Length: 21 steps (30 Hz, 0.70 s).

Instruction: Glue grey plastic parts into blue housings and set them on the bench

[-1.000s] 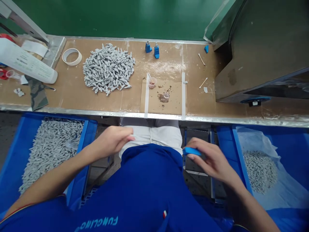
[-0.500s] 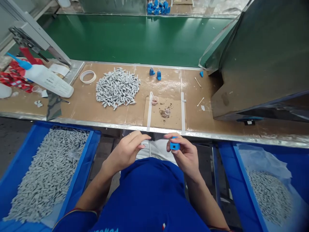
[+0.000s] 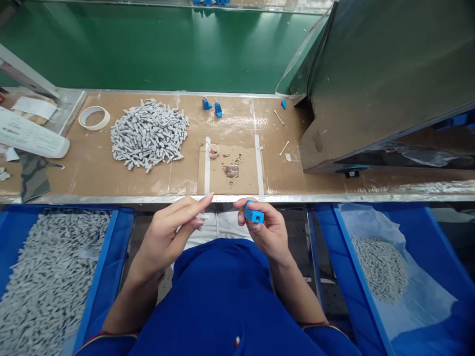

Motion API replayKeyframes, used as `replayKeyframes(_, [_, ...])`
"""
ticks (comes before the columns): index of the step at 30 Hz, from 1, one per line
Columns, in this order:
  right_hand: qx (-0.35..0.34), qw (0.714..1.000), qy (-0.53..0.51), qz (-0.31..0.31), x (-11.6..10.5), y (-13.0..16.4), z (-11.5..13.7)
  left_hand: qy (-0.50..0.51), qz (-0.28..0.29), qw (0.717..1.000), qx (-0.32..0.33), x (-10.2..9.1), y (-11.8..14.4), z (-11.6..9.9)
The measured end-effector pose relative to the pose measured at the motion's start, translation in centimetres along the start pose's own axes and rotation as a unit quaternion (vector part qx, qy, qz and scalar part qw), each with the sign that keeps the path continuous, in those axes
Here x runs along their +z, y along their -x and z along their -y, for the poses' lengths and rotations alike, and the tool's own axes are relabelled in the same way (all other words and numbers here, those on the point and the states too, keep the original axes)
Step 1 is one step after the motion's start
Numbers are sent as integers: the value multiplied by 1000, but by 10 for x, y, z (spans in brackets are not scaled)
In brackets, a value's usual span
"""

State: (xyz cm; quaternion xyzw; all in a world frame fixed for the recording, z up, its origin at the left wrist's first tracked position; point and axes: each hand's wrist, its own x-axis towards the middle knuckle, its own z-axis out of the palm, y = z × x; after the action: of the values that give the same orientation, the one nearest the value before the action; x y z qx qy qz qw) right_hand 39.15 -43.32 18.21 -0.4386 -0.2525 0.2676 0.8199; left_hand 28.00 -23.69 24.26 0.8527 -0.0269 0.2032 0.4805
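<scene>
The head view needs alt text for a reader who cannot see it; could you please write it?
A person's left hand pinches a small pale piece, and the right hand holds a blue block with a hole, before a cardboard-covered bench. On it lie a heap of grey pieces and a tape roll.

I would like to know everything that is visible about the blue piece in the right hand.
The blue piece is a small, bright blue, blocky part that looks like hard plastic. Its near end shows a dark, squarish opening, turned roughly toward the camera. The right hand grips it between thumb and fingers, which hide part of its shape. It is held in the air in front of the person's body, just below the bench edge in the picture, apart from the left hand.
</scene>
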Motion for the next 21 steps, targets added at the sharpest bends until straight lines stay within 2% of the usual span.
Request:
replayKeyframes(5, [-3,1000,9,16,-5,0,1,67,-67,991,-89,7,2,1])
replayKeyframes(9, [-11,1000,10,19,-7,-2,2,98,-126,986,-49,16,2,6])
replayKeyframes(11, [-7,1000,13,11,-6,-4,2,149,-157,976,-36,21,-1,9])
replayKeyframes(13, [-3,1000,13,11,-6,-6,3,221,-179,957,-54,26,-3,12])
replayKeyframes(17, [2,1000,8,28,-6,-8,1,341,-170,919,-99,30,-8,14])
replayKeyframes(21, [8,999,12,29,-7,-9,-1,395,-140,903,-94,29,-11,17])
